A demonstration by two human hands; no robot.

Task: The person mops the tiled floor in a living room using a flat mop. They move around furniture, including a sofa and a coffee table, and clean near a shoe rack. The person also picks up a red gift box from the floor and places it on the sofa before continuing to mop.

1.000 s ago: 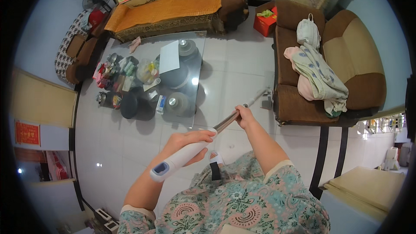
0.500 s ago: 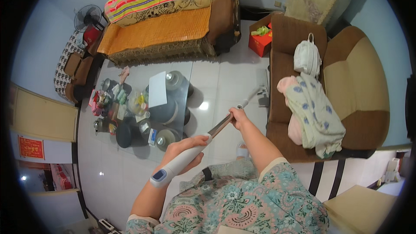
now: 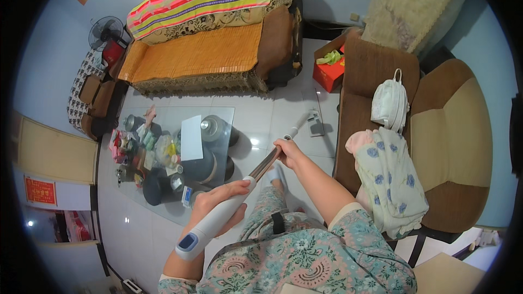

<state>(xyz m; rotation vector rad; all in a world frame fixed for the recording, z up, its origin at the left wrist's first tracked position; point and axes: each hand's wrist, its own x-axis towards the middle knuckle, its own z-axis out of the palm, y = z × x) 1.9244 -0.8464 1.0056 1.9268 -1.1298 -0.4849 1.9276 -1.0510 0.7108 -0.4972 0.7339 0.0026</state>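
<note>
Both of my hands are on a long electric floor mop, held slanting across my front. My left hand point(image 3: 220, 201) wraps round its white handle point(image 3: 211, 226), just below the metal pole; a small oval panel marks the near end. Farther along, my right hand point(image 3: 289, 153) grips the metal pole point(image 3: 265, 164) near its lower joint. The flat grey mop head point(image 3: 316, 125) lies on the white tiled floor, between the glass table and the brown sofa, with a gap to the sofa's base.
A glass coffee table point(image 3: 158, 207) to the left carries jars, bags and a white sheet point(image 3: 192, 138). The brown sofa point(image 3: 351, 130) on the right holds a white backpack point(image 3: 390, 103) and a folded quilt point(image 3: 392, 179). A red box point(image 3: 329, 75) and long sofa point(image 3: 196, 60) stand beyond.
The mop head has moved left, away from the brown sofa's base. Both hands have shifted slightly left with the mop, keeping their grips. One foot shows farther forward, and the view has tilted.
</note>
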